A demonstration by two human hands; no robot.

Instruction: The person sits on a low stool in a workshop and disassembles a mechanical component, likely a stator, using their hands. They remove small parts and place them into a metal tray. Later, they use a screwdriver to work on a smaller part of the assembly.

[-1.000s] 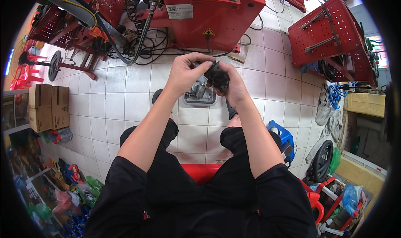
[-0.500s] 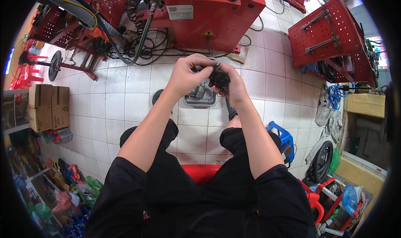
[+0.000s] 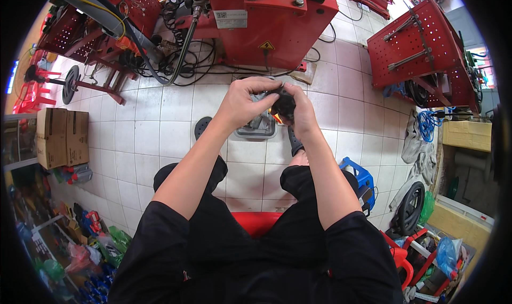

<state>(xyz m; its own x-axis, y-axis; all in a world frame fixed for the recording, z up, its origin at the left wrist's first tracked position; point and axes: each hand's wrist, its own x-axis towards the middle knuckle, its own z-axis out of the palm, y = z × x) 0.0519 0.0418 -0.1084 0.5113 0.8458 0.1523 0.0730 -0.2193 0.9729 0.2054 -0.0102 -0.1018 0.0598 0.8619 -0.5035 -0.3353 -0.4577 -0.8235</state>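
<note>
My right hand (image 3: pixel 301 112) grips a dark, bulky part (image 3: pixel 282 104) with a small orange-yellow patch showing below it. My left hand (image 3: pixel 245 101) is closed at the top of that part, thumb and fingertips pressed against it; whether a smaller piece is pinched there is too small to tell. Beneath both hands a grey plastic tray (image 3: pixel 256 134) holds several metal parts, partly hidden by the hands. A dark sandal (image 3: pixel 202 127) is at the left of the tray.
A red machine (image 3: pixel 266 21) with cables stands ahead, red perforated tool stands (image 3: pixel 405 48) at both sides. Cardboard boxes (image 3: pixel 58 136) are at left; a blue plastic item (image 3: pixel 358 173), coiled blue cable (image 3: pixel 426 123) and black tyre (image 3: pixel 410 208) at right.
Both hands and the dark part have moved a little down and to the right in the view, and more of the orange-yellow patch shows beneath the part.
</note>
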